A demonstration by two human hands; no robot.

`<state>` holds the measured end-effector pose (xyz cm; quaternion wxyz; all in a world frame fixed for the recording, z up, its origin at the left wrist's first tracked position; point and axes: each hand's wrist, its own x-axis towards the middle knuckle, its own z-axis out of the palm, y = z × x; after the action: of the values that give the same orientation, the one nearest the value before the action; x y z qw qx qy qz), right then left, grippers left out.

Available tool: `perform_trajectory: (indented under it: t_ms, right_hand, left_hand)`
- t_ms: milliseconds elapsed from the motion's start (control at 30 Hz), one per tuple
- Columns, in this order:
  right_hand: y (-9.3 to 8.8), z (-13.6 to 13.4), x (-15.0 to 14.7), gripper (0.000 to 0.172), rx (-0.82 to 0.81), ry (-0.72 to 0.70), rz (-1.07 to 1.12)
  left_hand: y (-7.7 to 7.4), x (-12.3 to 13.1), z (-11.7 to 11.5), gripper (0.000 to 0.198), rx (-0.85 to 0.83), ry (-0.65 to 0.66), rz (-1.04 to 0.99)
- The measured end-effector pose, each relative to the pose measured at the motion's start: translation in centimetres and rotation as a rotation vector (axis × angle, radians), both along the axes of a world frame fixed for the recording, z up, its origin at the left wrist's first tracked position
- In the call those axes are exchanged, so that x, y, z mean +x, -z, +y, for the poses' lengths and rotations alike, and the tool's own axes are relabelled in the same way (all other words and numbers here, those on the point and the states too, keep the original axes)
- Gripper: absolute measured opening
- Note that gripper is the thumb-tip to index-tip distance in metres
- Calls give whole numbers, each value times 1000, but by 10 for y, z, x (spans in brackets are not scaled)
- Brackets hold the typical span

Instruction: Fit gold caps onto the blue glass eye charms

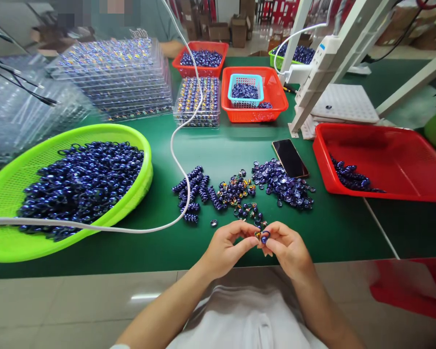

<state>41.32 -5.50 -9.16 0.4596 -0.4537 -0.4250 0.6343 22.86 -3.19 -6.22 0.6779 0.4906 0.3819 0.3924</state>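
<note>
Two pinches: left hand (225, 248) clamped on yellow bit (257, 234), right hand (293, 249) on blue bit (264, 239); red tray (396, 160) 2 o'clock from bits

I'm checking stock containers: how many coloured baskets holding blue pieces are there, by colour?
Red: 3 (rear basket, middle basket, right-hand basket)
Green: 2 (large oval basket, far basket)
Light blue: 1 (small basket inside the middle one)
Total: 6
</note>
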Motion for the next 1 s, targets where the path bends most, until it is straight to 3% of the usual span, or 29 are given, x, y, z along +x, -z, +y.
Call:
perform_trajectory:
  t_ms: [100, 267, 367, 500, 667, 800, 1000]
  right_hand:
    - [-9, -1, 1, 11, 51, -40, -5]
    - [-29, 0, 2, 44, 412, -143, -294]
    - [-33, 3, 0, 41, 578, -178, -442]
    - [-26, 2, -3, 33, 711, -24, -537]
    - [-20, -3, -9, 18, 675, 122, -618]
    - [-22, -5, -14, 15, 637, 168, -663]
    - [-22, -7, -18, 18, 689, 123, -728]
  left_hand:
    - [-2, -1, 1, 20, -44, 12, -17]
    - [-2, -1, 3, 26, -172, 53, -95]
    - [1, -2, 3, 29, -273, 87, -132]
    - [6, -4, 0, 26, -315, 54, -137]
    - [4, -4, -6, 23, -308, -61, -58]
    - [0, 0, -14, 19, -235, -143, 37]
    - [8, 2, -28, 15, 124, -241, 206]
